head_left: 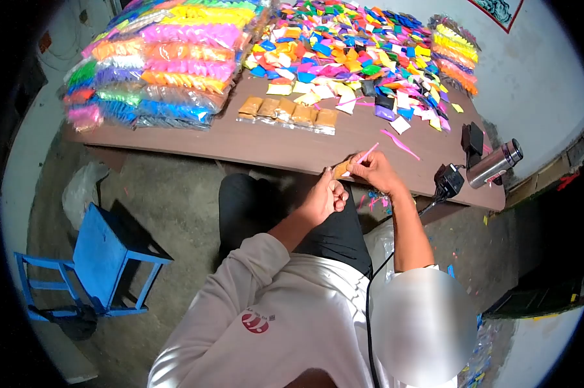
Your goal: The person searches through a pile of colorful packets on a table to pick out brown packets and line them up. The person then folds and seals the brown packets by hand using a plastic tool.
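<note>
My left hand (325, 199) is closed, pinching a small brown packet (341, 170) just off the front edge of the table. My right hand (377, 173) is closed at the other end of that packet, and a thin pink strip (368, 152) sticks up from between its thumb and fingers. I cannot tell whether the right fingertips also grip the packet. A row of several brown packets in clear wrap (286, 114) lies on the table beyond my hands. Another pink strip (400, 145) lies on the tabletop to the right.
The brown table (169, 140) carries a spread pile of small coloured packets (350, 48). Tall stacks of bagged coloured packets (169, 58) stand at left, a smaller stack (455, 55) at right. A metal flask (494, 163) and black adapter (448, 181) lie right. A blue chair (101, 249) is left.
</note>
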The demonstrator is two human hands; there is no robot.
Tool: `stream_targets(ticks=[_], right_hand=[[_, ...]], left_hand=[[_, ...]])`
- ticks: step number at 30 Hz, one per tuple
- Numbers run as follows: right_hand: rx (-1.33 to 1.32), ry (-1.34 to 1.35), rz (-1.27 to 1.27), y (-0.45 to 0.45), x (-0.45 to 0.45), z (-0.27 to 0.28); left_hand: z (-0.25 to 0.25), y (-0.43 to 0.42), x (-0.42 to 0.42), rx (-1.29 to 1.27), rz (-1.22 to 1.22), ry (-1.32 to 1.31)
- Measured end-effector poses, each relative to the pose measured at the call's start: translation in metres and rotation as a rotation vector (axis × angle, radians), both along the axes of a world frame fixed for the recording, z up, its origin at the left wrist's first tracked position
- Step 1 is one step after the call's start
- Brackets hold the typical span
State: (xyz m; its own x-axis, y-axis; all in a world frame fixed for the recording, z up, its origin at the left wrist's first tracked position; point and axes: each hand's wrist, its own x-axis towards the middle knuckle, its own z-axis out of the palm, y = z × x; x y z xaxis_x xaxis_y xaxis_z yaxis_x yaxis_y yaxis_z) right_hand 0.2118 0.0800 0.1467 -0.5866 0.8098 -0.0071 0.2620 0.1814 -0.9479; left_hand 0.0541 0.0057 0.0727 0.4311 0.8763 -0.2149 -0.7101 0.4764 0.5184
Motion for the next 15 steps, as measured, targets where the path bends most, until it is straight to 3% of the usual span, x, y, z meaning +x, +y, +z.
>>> stream_targets(ticks=[5, 7, 12, 15], right_hand=[[-0.010, -0.058, 0.061, 0.020, 0.000, 0.009], [0.046, -0.243, 0.088, 0.027, -0.002, 0.011], [0.083, -0.288, 0.101, 0.026, -0.008, 0.014], [0.097, -0.297, 0.113, 0.025, -0.009, 0.013]], left_hand=[[-0.016, 0.001, 0.000, 0.093, 0.037, 0.271], [-0.017, 0.001, 0.000, 0.127, 0.060, 0.389], [-0.018, -0.001, -0.001, 0.407, 0.138, 0.816], [-0.015, -0.001, 0.002, 0.409, 0.193, 0.909]])
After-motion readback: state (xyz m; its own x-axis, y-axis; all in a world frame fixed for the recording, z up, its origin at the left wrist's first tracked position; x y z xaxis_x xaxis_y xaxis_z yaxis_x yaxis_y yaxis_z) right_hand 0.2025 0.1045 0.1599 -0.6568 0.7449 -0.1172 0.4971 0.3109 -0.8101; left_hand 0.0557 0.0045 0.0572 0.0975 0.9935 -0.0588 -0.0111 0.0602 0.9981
